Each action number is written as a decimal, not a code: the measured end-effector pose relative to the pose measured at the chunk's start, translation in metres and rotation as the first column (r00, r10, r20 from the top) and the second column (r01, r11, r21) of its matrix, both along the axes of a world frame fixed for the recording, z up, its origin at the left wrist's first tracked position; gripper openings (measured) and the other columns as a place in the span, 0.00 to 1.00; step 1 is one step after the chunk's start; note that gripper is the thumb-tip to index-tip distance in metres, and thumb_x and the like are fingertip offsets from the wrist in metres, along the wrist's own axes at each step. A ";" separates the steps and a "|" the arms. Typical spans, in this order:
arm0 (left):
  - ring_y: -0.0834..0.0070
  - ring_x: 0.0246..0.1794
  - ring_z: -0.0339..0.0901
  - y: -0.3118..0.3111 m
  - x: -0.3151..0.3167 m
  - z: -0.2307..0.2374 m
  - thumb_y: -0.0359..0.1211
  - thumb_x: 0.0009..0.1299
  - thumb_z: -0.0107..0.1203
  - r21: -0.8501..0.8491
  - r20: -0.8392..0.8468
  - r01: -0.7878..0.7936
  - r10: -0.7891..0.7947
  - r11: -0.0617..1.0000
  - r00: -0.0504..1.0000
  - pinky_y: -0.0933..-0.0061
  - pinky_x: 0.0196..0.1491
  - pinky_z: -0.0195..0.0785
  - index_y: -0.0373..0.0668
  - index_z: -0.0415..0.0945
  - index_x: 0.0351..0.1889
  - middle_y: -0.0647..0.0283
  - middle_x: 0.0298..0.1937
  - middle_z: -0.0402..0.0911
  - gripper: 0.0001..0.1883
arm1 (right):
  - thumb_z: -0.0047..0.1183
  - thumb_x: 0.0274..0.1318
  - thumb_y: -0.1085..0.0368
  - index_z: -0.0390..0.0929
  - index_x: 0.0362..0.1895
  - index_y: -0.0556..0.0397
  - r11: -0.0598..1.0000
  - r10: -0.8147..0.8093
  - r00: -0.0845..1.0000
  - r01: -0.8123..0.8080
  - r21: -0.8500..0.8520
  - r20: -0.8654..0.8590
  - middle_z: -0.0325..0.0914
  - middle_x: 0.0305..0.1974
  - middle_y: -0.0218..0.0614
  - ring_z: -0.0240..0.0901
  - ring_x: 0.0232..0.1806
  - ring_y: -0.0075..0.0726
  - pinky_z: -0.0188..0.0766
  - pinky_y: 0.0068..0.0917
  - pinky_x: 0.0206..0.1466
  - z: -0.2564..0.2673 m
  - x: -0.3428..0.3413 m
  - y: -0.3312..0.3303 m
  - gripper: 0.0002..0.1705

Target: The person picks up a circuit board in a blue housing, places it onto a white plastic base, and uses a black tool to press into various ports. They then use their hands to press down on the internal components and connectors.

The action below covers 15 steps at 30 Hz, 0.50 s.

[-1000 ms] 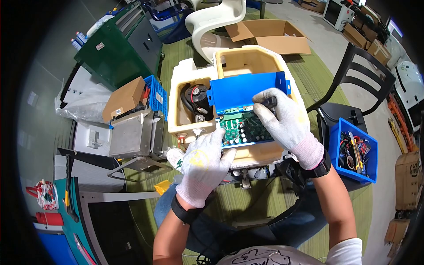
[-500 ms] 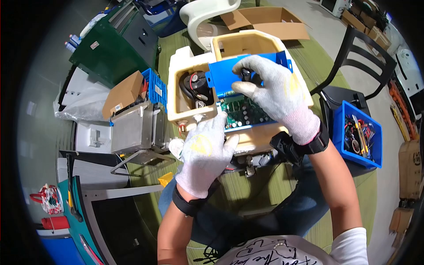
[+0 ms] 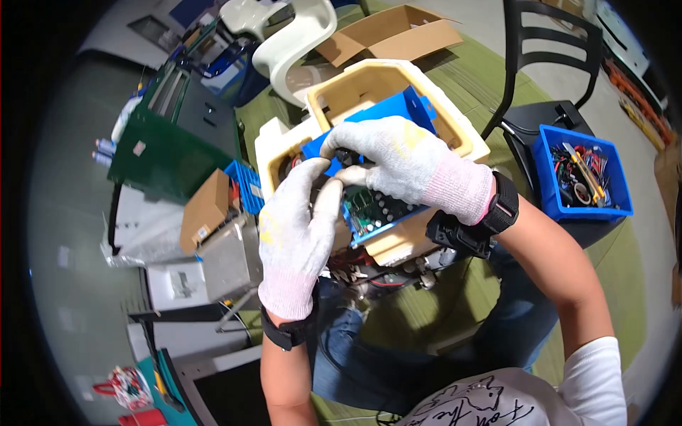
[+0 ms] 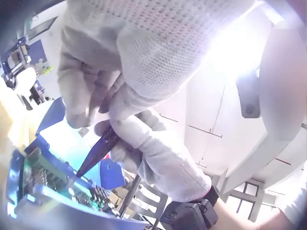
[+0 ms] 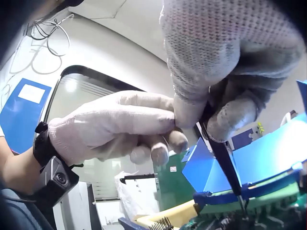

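Observation:
My gloved right hand (image 3: 408,160) pinches a slim dark tool (image 5: 223,160) that tapers to a thin point. In the right wrist view its tip meets the green terminal strip (image 5: 273,190) along the circuit board. This green board (image 3: 369,213) sits in an opened blue metal case (image 3: 399,106), partly hidden by both hands. My gloved left hand (image 3: 295,227) reaches in from the left with thumb and finger apart, their tips right at the right hand's fingertips. The case rests across a cream moulded body (image 3: 455,131) with deep hollows.
On a black chair (image 3: 511,167) to the right sits a blue bin (image 3: 597,211) with wires, tape and a yellow cutter. An empty cardboard box (image 3: 398,35) lies behind. To the left are a green cabinet (image 3: 170,135) and a metal box (image 3: 231,259).
The left hand has left the case's near edge and come up to the right hand's fingertips. The right hand has lowered the tool toward the board. The head view has turned.

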<state>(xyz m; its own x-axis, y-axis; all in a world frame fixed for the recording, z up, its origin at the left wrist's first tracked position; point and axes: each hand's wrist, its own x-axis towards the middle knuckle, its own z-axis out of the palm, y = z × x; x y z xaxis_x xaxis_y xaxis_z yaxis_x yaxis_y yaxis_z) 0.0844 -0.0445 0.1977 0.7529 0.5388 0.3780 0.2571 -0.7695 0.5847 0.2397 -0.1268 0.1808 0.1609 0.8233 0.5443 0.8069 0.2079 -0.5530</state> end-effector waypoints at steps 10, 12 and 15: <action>0.68 0.36 0.77 0.004 0.017 0.018 0.32 0.60 0.60 0.069 0.032 0.118 -0.121 0.991 0.992 0.72 0.39 0.69 0.37 0.77 0.41 0.56 0.38 0.78 0.13 | 0.60 0.45 0.63 0.76 0.37 0.56 0.991 0.022 0.988 -0.042 -0.126 -0.156 0.76 0.29 0.47 0.76 0.32 0.47 0.71 0.33 0.36 0.002 0.005 -0.007 0.15; 0.67 0.35 0.77 0.002 0.019 0.014 0.34 0.58 0.62 0.104 0.017 0.102 -0.105 0.989 0.994 0.71 0.39 0.69 0.37 0.77 0.41 0.56 0.37 0.78 0.15 | 0.60 0.45 0.63 0.75 0.36 0.56 0.989 0.008 0.989 -0.029 -0.146 -0.149 0.76 0.28 0.46 0.76 0.31 0.46 0.71 0.32 0.36 -0.003 0.004 -0.005 0.14; 0.62 0.28 0.75 0.000 0.028 0.019 0.43 0.58 0.61 0.336 -0.050 0.048 -0.033 0.941 0.998 0.68 0.32 0.66 0.38 0.75 0.29 0.57 0.27 0.75 0.16 | 0.61 0.44 0.63 0.76 0.36 0.55 0.995 0.024 0.990 -0.037 -0.088 -0.137 0.76 0.28 0.45 0.76 0.30 0.44 0.71 0.31 0.35 -0.012 0.005 0.001 0.14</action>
<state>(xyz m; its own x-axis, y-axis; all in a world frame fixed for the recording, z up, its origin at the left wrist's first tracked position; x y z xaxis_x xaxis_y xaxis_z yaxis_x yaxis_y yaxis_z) 0.1128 -0.0441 0.2164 0.7909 0.3542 0.4990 0.2405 -0.9297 0.2788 0.2443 -0.1259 0.1686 0.2022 0.8738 0.4422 0.7173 0.1753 -0.6744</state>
